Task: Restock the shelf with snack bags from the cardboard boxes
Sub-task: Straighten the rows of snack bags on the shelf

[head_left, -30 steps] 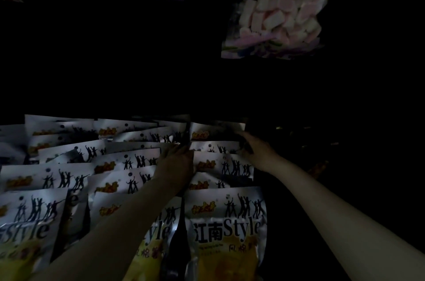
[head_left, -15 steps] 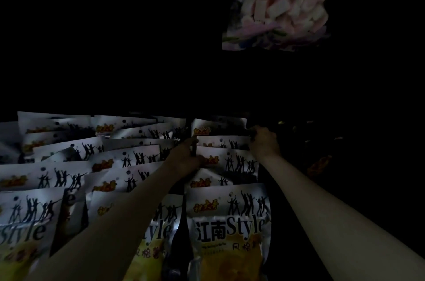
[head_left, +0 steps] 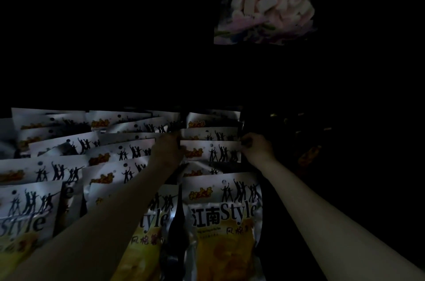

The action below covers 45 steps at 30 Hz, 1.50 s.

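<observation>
— Two hands on one packet, is that right?

— Yes. The left hand point(head_left: 169, 150) pinches the left edge of a silver foil snack bag with black dancing silhouettes and an orange logo point(head_left: 210, 151), and the right hand point(head_left: 257, 148) has its fingers curled round that bag's right edge. The bag stands upright in the right-hand row, third from the back.

— And what do the bags look like?

— Shiny silver tops, a band of dancing figures, and lower down "Style" in large black letters over a yellow panel, plain on the front snack bag point(head_left: 222, 223). Rows of the same silver bags point(head_left: 69, 165) fill the shelf to the left, overlapping like tiles.

— Anything else?

— A clear bag of pink and white marshmallows point(head_left: 266, 2) hangs above on the right. The rest is too dark to tell.
</observation>
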Motion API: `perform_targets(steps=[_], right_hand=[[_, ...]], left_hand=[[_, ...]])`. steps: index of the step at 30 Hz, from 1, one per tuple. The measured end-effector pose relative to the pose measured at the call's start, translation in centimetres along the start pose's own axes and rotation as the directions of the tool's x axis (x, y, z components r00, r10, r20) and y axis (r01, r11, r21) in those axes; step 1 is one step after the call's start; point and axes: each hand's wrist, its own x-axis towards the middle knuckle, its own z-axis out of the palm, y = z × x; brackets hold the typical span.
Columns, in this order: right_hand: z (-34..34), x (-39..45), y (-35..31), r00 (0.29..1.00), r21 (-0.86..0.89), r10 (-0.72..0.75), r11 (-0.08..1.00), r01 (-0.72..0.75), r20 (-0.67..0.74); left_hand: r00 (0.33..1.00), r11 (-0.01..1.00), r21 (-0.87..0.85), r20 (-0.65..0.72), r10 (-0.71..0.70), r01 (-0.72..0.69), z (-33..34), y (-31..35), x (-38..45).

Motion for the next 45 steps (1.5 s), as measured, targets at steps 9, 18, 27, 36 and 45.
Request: perform_targets(steps=[9, 18, 27, 36, 45], right_hand=[[-2.0, -3.7, -0.5, 0.962, -0.117, -0.017, 0.992, 0.051, 0.273], [-1.1, -4.0, -2.9, 0.936, -0.026, -0.061, 0.997, 0.075, 0.346], [0.5, -3.3, -1.8, 0.984, -0.195, -0.092, 0.973, 0.121, 0.151], [0.8, -9.7, 2.0, 0.971, 0.147, -0.163, 0.971, 0.190, -0.177], [3.2, -16.8, 7.1, 0.896, -0.358, -0.234, 0.855, 0.375, 0.378]], left_hand=[[0.959, 0.964, -0.023, 0.092, 0.266, -0.265, -2.6, 0.3, -4.8], [0.889, 0.961, -0.174, 0.372, 0.267, -0.216, -2.6, -0.6, -6.9], [0.971, 0.937, 0.278, 0.172, 0.167, -0.210, -0.6, -0.6, -6.4], [0.911, 0.894, 0.297, -0.137, 0.388, -0.336, 1.8, 0.2, -11.1], [0.860, 0.736, 0.457, 0.154, 0.487, -0.499, 4.1, -3.7, -17.1]])
